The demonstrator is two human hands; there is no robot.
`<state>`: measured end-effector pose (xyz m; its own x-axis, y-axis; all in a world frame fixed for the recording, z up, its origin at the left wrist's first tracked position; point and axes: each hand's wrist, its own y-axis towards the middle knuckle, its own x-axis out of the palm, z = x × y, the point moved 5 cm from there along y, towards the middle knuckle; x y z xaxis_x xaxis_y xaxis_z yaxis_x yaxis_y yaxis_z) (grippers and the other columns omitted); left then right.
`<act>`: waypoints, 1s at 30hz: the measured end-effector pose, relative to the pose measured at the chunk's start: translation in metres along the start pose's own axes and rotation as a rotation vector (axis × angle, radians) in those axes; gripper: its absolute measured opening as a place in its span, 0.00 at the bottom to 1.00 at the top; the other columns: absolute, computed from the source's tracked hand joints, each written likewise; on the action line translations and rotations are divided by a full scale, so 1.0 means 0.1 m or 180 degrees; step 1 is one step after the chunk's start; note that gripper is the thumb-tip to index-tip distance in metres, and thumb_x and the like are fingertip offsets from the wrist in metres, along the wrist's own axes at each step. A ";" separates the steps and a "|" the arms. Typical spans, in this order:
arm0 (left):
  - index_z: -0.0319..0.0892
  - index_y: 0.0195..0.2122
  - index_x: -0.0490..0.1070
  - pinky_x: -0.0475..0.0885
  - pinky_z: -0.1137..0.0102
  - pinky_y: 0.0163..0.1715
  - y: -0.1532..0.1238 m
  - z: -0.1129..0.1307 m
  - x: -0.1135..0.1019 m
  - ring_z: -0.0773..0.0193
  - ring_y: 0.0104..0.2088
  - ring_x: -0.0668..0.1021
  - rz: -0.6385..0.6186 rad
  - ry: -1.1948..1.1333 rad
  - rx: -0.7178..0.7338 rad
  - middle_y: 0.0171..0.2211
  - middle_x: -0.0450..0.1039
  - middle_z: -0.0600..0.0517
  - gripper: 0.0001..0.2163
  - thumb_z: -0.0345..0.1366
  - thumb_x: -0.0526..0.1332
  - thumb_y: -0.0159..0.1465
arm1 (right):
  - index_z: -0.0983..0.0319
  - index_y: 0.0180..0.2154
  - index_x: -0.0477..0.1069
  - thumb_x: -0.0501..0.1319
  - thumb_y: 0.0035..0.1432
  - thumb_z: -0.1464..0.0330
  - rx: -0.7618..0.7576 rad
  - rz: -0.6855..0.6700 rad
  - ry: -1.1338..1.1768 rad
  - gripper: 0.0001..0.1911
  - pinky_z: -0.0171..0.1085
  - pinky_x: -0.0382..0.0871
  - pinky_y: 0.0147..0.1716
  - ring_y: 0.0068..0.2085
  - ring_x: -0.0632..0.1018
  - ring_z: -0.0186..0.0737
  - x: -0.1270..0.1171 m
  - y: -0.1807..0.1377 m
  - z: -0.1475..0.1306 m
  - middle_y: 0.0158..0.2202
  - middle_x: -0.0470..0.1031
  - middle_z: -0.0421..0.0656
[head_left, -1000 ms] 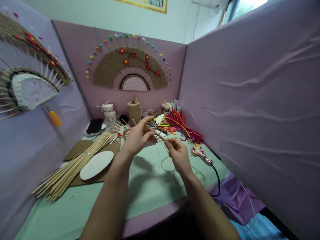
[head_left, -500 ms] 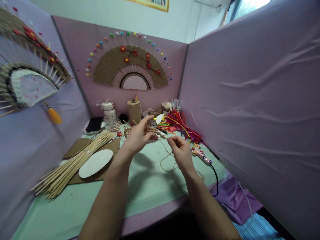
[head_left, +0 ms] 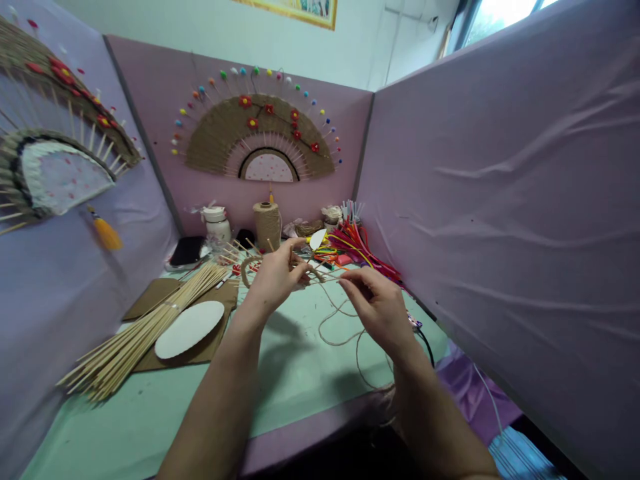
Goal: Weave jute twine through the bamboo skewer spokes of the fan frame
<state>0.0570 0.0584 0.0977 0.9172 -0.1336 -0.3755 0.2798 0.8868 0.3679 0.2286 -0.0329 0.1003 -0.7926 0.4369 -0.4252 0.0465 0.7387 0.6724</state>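
Observation:
My left hand (head_left: 281,272) is closed around a fan frame of thin bamboo sticks with twine woven into it. Stick ends (head_left: 253,247) poke out on its far left side, and a curved twine-wrapped band (head_left: 245,272) shows left of the wrist. Most of the frame is hidden behind the hand. A pale half-round piece (head_left: 317,239) shows just beyond the fingers. To the right, my right hand (head_left: 377,307) pinches a strand of twine (head_left: 330,277) stretched from the frame. Loose twine (head_left: 333,343) loops on the table below.
A bamboo stick bundle (head_left: 145,331) and a white oval card (head_left: 190,329) lie on cardboard (head_left: 227,310) at left. Behind stand a twine spool (head_left: 267,225) and white bottle (head_left: 217,223). Coloured pipe cleaners (head_left: 367,252) and a glue gun (head_left: 415,323) are right. Fans hang on the partitions.
My right hand has moved right and a little nearer to me, drawing the twine out from the frame. The left hand has stayed nearly in place, the frame turned slightly.

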 end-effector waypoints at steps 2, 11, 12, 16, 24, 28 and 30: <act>0.44 0.54 0.65 0.76 0.72 0.26 -0.01 0.02 0.02 0.64 0.27 0.81 -0.0077 0.0009 -0.0002 0.32 0.76 0.52 0.21 0.30 0.61 0.59 | 0.60 0.35 0.74 0.58 0.62 0.63 -0.0022 0.0114 0.0033 0.10 0.37 0.67 0.36 0.35 0.75 0.40 -0.05 0.09 0.03 0.34 0.77 0.45; 0.44 0.53 0.66 0.76 0.71 0.26 -0.01 0.01 0.01 0.64 0.27 0.81 -0.0024 0.0077 0.0023 0.32 0.76 0.52 0.19 0.30 0.60 0.59 | 0.62 0.31 0.74 0.61 0.58 0.61 0.0502 0.0353 0.0211 0.11 0.35 0.64 0.29 0.28 0.71 0.36 -0.10 0.08 0.31 0.27 0.74 0.42; 0.44 0.53 0.66 0.76 0.71 0.26 -0.01 0.01 0.01 0.64 0.27 0.81 0.0024 0.0091 0.0027 0.32 0.76 0.52 0.19 0.30 0.60 0.59 | 0.62 0.32 0.74 0.61 0.58 0.62 0.0401 0.0430 0.0146 0.10 0.35 0.64 0.30 0.29 0.71 0.36 -0.11 0.04 0.26 0.28 0.74 0.42; 0.43 0.52 0.66 0.77 0.70 0.29 -0.01 0.03 -0.04 0.64 0.29 0.81 0.0272 0.0001 -0.0002 0.33 0.76 0.52 0.19 0.30 0.61 0.58 | 0.60 0.31 0.73 0.60 0.60 0.64 0.0112 0.0331 0.0000 0.08 0.35 0.63 0.30 0.28 0.70 0.36 -0.01 -0.08 0.16 0.28 0.73 0.41; 0.42 0.47 0.68 0.76 0.71 0.26 -0.04 0.11 0.00 0.64 0.26 0.81 0.0200 -0.0154 -0.0003 0.29 0.76 0.54 0.15 0.31 0.60 0.58 | 0.61 0.25 0.68 0.60 0.56 0.64 0.0911 -0.0489 0.0762 0.10 0.34 0.60 0.27 0.26 0.66 0.34 0.47 -0.15 0.62 0.22 0.66 0.37; 0.43 0.48 0.69 0.73 0.73 0.23 -0.03 0.10 0.02 0.65 0.23 0.80 0.0142 0.0378 0.0046 0.30 0.77 0.54 0.14 0.32 0.59 0.59 | 0.61 0.31 0.70 0.60 0.56 0.66 0.0755 -0.0959 0.0782 0.05 0.37 0.66 0.39 0.36 0.73 0.38 0.55 -0.15 0.64 0.32 0.73 0.41; 0.44 0.49 0.68 0.72 0.73 0.23 -0.03 0.09 0.05 0.66 0.22 0.79 0.0041 0.0493 0.0028 0.30 0.77 0.54 0.15 0.32 0.59 0.60 | 0.60 0.37 0.70 0.63 0.53 0.67 0.0712 -0.0939 0.0869 0.08 0.40 0.66 0.47 0.43 0.74 0.41 0.55 -0.15 0.63 0.39 0.75 0.42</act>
<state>0.0629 0.0510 0.1021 0.8661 -0.0517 -0.4972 0.2713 0.8840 0.3806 0.2227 0.0122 0.0285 -0.9215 0.0624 -0.3834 -0.0988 0.9169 0.3866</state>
